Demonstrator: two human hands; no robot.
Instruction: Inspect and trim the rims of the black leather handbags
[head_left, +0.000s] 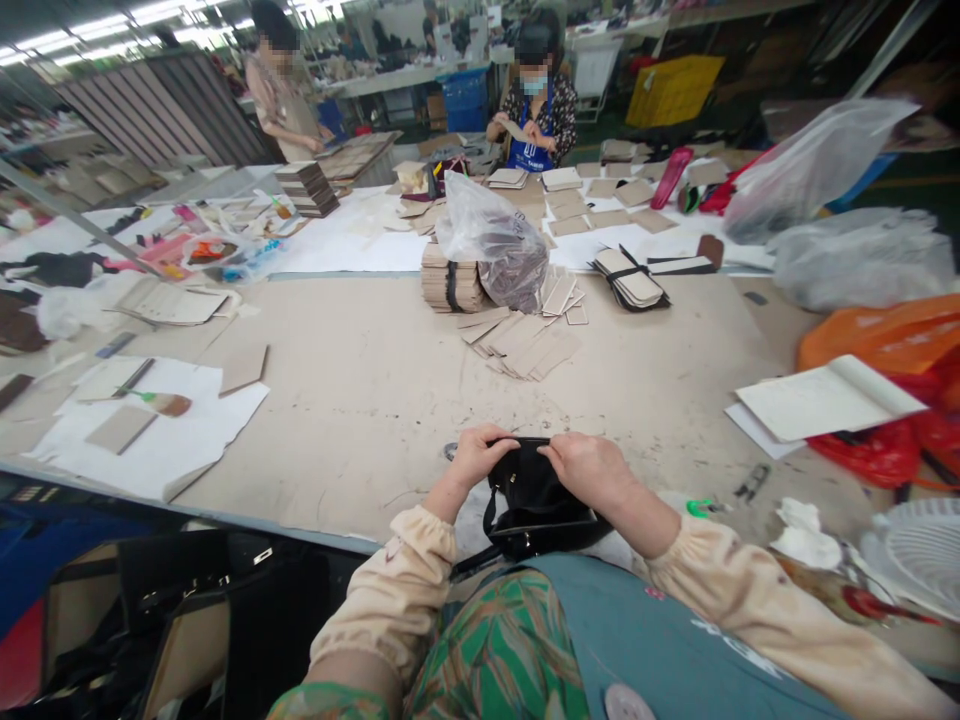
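A black handbag (544, 490) lies at the near edge of the work table, close to my body, with its mouth spread and a strap looping on its left side. My left hand (480, 462) pinches the far rim at its left corner, thumb inward. At the right end of the same rim, my right hand (589, 468) grips the edge between thumb and fingers. Small metal fittings show on the dark lining. The bag's inner bottom is too dark to make out.
Loose beige card pieces (525, 345) lie ahead, by a strapped card stack (451, 278) and a plastic bag (499, 240). A brush (166, 402) rests on white paper at left. A notepad (825, 400) and snips (752, 483) lie right. Across the table sits a co-worker (534, 100).
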